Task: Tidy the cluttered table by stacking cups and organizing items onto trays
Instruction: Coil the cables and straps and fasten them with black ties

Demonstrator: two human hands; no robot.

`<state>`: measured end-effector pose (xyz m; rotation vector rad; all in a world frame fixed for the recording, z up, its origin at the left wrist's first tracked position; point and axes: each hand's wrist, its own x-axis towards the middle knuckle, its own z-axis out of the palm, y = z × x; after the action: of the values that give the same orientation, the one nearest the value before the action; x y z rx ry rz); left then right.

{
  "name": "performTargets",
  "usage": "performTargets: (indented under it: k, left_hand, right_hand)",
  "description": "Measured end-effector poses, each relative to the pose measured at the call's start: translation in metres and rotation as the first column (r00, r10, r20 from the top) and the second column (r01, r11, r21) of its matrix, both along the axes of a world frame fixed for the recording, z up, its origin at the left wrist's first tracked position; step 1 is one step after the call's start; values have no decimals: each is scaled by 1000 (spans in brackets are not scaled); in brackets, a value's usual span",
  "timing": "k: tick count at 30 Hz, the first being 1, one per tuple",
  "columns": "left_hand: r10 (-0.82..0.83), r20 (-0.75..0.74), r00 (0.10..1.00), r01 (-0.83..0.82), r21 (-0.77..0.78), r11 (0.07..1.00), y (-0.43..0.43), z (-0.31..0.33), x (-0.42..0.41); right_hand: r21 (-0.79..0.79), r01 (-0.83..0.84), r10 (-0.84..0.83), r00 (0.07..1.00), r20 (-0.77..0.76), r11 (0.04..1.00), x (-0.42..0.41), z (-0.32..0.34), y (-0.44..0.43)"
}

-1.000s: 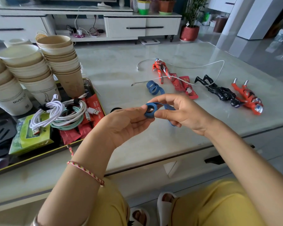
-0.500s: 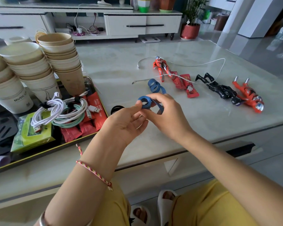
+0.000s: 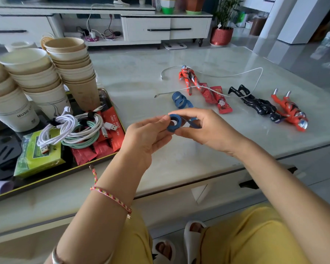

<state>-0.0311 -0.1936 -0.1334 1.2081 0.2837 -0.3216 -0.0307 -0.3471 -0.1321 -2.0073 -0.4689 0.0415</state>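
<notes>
Both hands hold a coiled blue strap (image 3: 174,123) above the marble table (image 3: 141,82). My left hand (image 3: 148,137) pinches its left side with thumb and fingers. My right hand (image 3: 208,128) pinches the right side, where a loose tail of the strap runs under the fingers. A second blue strap coil (image 3: 180,100) lies on the table just beyond. The dark tray (image 3: 111,101) at left carries stacked paper cups (image 3: 74,67), coiled cables (image 3: 74,128), red packets (image 3: 111,134) and a green pack (image 3: 39,155).
On the table to the right lie a red toy figure (image 3: 189,78), a loose white cable (image 3: 236,75), red snack packets (image 3: 216,98), a black figure (image 3: 255,102) and another red figure (image 3: 290,110). The table's front edge runs just below my hands.
The blue strap has been wound into a tighter coil between my hands. My right hand turned from palm-down over the strap to holding it from the right side.
</notes>
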Motion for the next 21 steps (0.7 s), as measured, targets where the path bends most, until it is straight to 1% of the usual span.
performTargets:
  k: [3, 5, 7, 9, 10, 12, 14, 16, 18, 21]
  left_hand:
    - [147, -62, 987, -154, -131, 979, -7, -1, -2]
    - [181, -108, 978, -201, -220, 955, -10, -2, -3]
    - [160, -121, 980, -186, -260, 947, -12, -2, -3]
    - [120, -117, 986, -147, -261, 954, -11, -1, -3]
    - [93, -117, 989, -122, -265, 956, -10, 0, -3]
    - [10, -122, 993, -43, -271, 962, -7, 3, -2]
    - [-94, -113, 989, 67, -219, 973, -4, 5, -3]
    - [-168, -82, 982, 162, -81, 984, -2, 3, -3]
    - [-185, -26, 982, 185, 26, 982, -1, 0, -3]
    - [-168, 37, 985, 165, 59, 984, 1, -1, -4]
  right_hand:
    - [8, 139, -139, 987, 75, 990, -1, -6, 11]
    - [35, 212, -215, 969, 124, 977, -4, -10, 19]
    - [67, 227, -235, 959, 161, 972, -7, -12, 26]
    - [124, 216, -230, 967, 111, 969, -7, -10, 27]
    - [125, 208, -220, 972, 84, 970, -6, -8, 24]
    - [45, 180, -183, 982, 55, 983, -3, -2, 14]
    - [-12, 98, -98, 995, 4, 995, -3, 4, 5]
    - [-39, 11, -12, 999, -40, 999, -4, 7, -1]
    - [-59, -46, 42, 997, -61, 997, -5, 8, -5]
    - [-61, -46, 42, 997, -62, 997, -5, 6, -6]
